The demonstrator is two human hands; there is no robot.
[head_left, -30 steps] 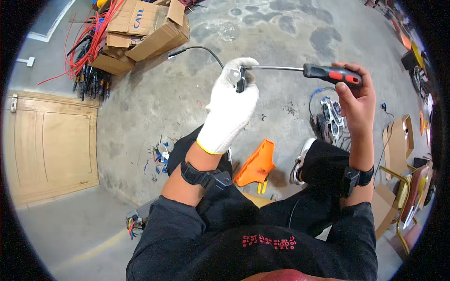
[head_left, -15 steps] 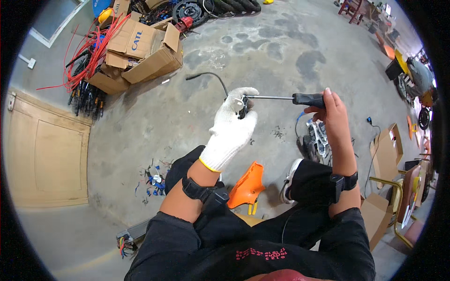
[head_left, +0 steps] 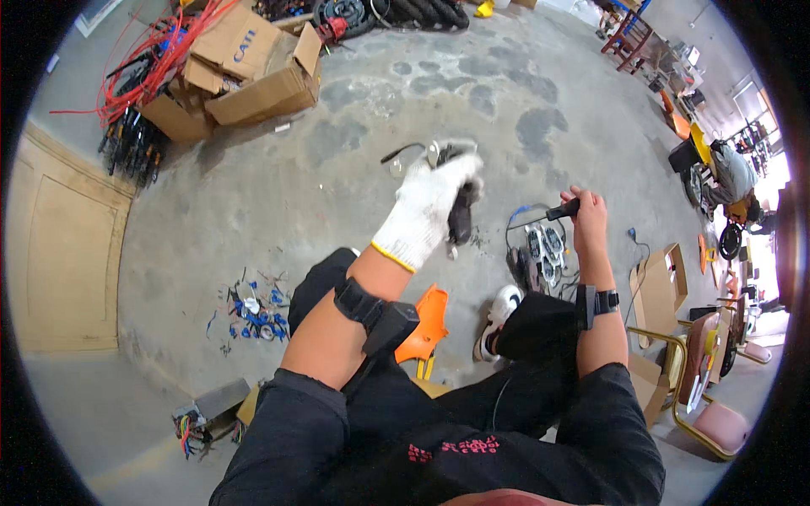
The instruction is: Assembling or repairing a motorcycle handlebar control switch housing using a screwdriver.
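My left hand (head_left: 426, 202), in a white knit glove with a yellow hem, is closed around a dark part with a short black cable (head_left: 403, 153) sticking out to the left. A dark grey, elongated piece (head_left: 460, 218) hangs below the fingers. Motion blur hides the part's exact kind. To the right, my bare right hand (head_left: 589, 221) grips a screwdriver (head_left: 564, 209) by its black handle. Its thin shaft points left and slightly down, apart from the gloved hand. Black straps with small boxes circle both forearms.
Below my hands lie an orange plastic shell (head_left: 426, 325) and silver-and-black parts with cables (head_left: 546, 253). Blue and white connectors (head_left: 257, 312) are heaped at left. Cardboard boxes (head_left: 261, 76) with red wires stand far left; a chair (head_left: 700, 363) is at right.
The screwdriver has come away from the part in my left hand and moved down right. My gloved hand has turned, swinging the part round. The view has shifted slightly.
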